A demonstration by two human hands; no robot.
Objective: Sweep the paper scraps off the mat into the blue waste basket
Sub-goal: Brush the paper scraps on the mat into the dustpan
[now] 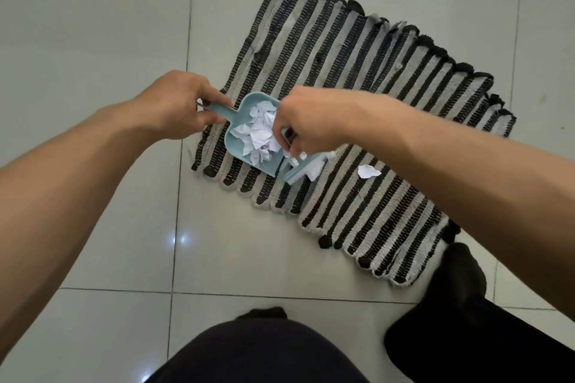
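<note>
**Last scraps into the pan, basket nowhere in view**

While the pan sits low on the mat, I work left to right. My left hand point(179, 104) is clenched round the handle of the light blue dustpan point(249, 134), thumb on top, fingers curled under. Pan mouth faces right, lip down on the striped mat point(357, 71) near its front-left edge. Keep that lip pressed flat to the weave, or scraps slide under it.

Pan is already well loaded: a heap of white paper scraps point(259, 134) lies in the bowl. Don't tilt the handle down, or the heap spills back out of the mouth.

My right hand point(306, 124) grips the small blue brush point(300, 169), fingers closed on its handle, brush head just at the pan lip. Some white paper sits against the bristles here; I can't tell how many pieces.

Further right, one loose scrap point(368, 171) lies alone on the mat, apart from the brush. My judgement: reach the brush past it, then draw it leftward in short, light strokes along the ribs of the weave. Long flicks would likely send torn paper hopping over the pan.

Rest of the mat looks clean. Blue waste basket isn't in view, so the dump step is still to come; carry the pan level, brush shielding the mouth.
</note>
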